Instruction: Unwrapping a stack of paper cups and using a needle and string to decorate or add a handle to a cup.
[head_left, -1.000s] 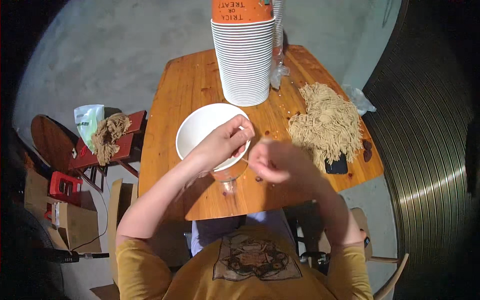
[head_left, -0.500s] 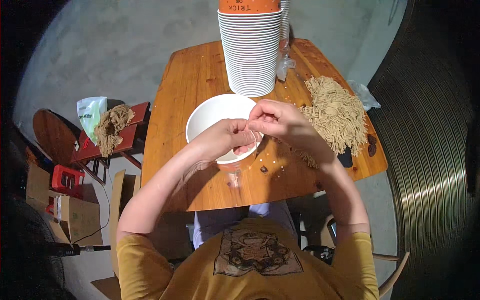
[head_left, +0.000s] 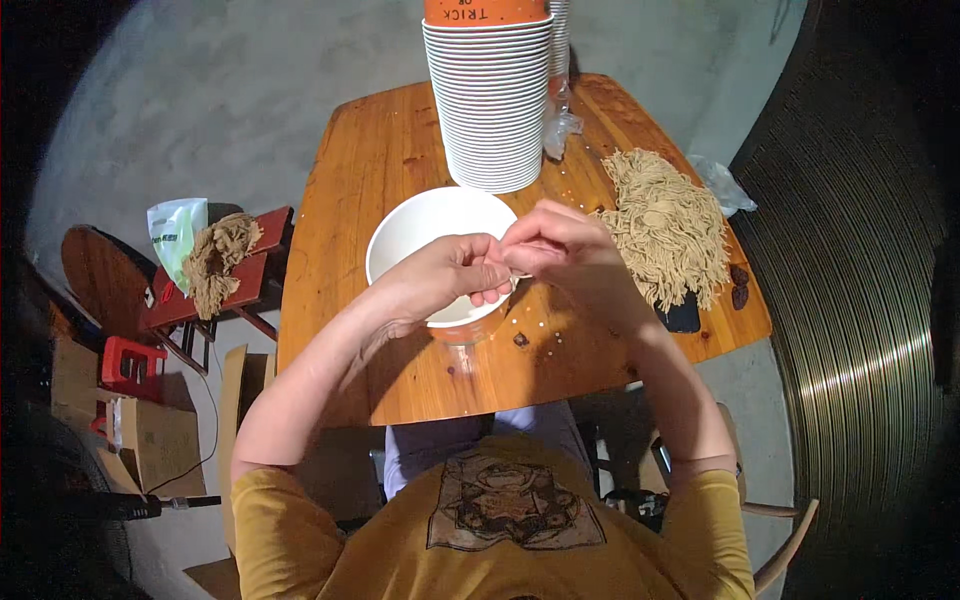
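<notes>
An orange paper bucket [head_left: 412,226] with a white inside and white rim stands in front of me. Over its right rim my two hands meet. My left hand [head_left: 458,270] is closed, thumb pressed to the fingers, and my right hand [head_left: 562,246] pinches right beside it. A thin pale cord [head_left: 520,276] shows between them at the rim; the fingers hide most of it. Right of my right hand lies a heap of tan cords [head_left: 665,225].
A tall stack of nested paper buckets [head_left: 490,110] stands behind the bucket. Clear plastic wrap [head_left: 562,130] lies beside it. A dark phone-like slab [head_left: 684,315] pokes out under the cord heap. At left, a red bench [head_left: 262,255] bears more tan cords [head_left: 222,255].
My right hand has turned, its fingers curling further over the pinch. The left hand has barely moved. The whole view has shifted slightly.
</notes>
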